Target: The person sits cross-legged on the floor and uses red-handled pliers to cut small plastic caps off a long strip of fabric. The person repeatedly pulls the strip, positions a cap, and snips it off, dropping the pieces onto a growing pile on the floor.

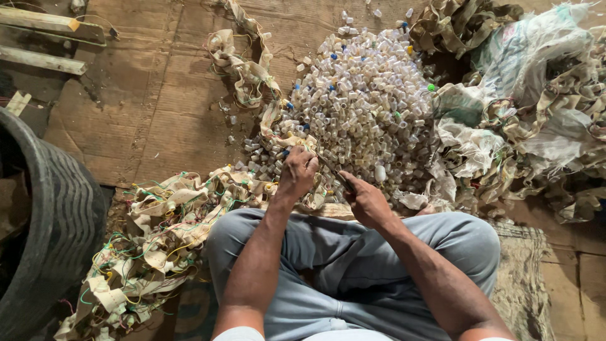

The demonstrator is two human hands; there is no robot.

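A heap of cut bottle necks spreads over the floor. Just below it, the left hand grips one piece, steadying it for the thin blade clenched in the right hand.

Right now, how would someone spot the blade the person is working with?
Start at the big heap of pale bottle necks. At its near edge the two hands meet; the thin dark blade runs from the right hand toward the left hand, the only straight dark thing there.
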